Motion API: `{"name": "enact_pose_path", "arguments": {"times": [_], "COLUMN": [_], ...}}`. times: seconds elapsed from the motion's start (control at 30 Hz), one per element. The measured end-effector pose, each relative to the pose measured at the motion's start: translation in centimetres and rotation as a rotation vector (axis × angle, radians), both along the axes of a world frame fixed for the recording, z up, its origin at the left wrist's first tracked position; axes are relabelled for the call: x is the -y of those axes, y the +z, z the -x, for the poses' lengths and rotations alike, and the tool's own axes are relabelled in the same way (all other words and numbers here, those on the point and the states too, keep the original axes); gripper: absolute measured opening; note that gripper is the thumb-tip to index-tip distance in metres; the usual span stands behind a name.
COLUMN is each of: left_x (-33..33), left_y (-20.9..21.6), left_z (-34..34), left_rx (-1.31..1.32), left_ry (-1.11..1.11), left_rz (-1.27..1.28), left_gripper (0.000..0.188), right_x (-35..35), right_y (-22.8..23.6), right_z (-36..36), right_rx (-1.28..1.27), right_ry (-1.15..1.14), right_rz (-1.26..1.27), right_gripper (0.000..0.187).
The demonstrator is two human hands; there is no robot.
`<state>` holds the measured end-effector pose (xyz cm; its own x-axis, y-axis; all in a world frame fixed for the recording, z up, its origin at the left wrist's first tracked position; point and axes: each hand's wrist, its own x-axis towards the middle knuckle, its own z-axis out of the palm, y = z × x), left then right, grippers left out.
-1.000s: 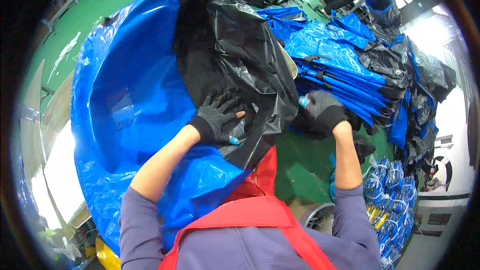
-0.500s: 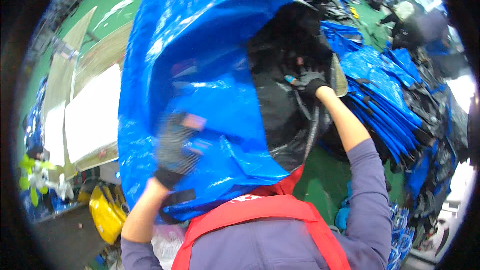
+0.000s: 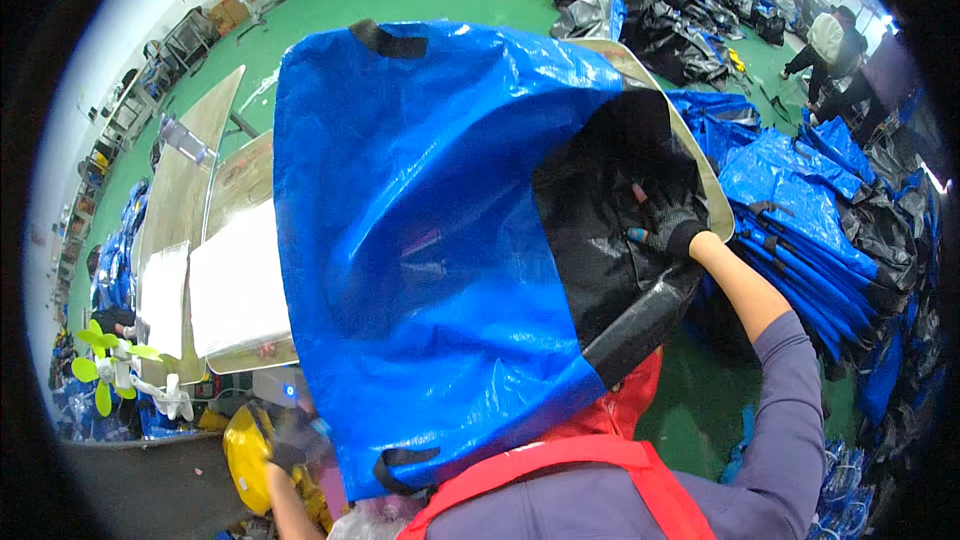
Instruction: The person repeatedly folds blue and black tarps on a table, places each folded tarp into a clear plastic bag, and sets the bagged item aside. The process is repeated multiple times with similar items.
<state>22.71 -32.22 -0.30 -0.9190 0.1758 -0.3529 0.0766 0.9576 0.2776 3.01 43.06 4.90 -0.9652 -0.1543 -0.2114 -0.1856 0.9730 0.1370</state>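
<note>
A large blue tarpaulin bag (image 3: 430,240) with a black end panel (image 3: 610,210) lies spread before me, wrinkled. It has a black handle strap (image 3: 390,40) at its far edge and another strap (image 3: 405,465) at the near edge. My right hand (image 3: 668,220), in a grey and black fingerless glove, presses on the black panel with its fingers apart. Down at the lower left, off the bag, my left hand (image 3: 292,440) is beside a yellow bag (image 3: 248,455). Motion blur smears its fingers, so whatever it may touch there is unclear.
The work table (image 3: 715,180) shows its rim at the right. White sheets (image 3: 240,285) lie on the left boards. A small green-bladed fan (image 3: 100,370) stands at far left. Stacked blue bags (image 3: 790,220) lie at right, with a person (image 3: 835,50) bending beyond.
My left hand has left the blue bag's surface and dropped to the lower left. My right hand stays on the black panel. The view has tilted up, showing more of the room.
</note>
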Motion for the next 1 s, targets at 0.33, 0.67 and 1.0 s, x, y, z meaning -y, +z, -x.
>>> {"name": "enact_pose_path", "arguments": {"times": [0.33, 0.67, 1.0], "left_x": [-11.8, -7.4, -28.1], "left_y": [2.4, 4.8, 1.0], "left_z": [44.0, 43.4, 36.1], "left_rx": [0.148, -0.802, -0.66], "left_ry": [0.441, 0.498, -0.433], "left_rz": [-0.797, -0.79, 0.076], "left_gripper": [0.068, 0.05, 0.073], "right_x": [8.2, -0.4, 9.1], "right_y": [5.2, 0.9, 6.6], "right_z": [5.0, 8.7, 10.5], "right_rx": [0.058, -0.274, -0.906], "right_ry": [-0.225, 0.136, 0.663], "right_rz": [-0.068, 0.39, 0.408], "right_gripper": [0.038, 0.062, 0.057]}}
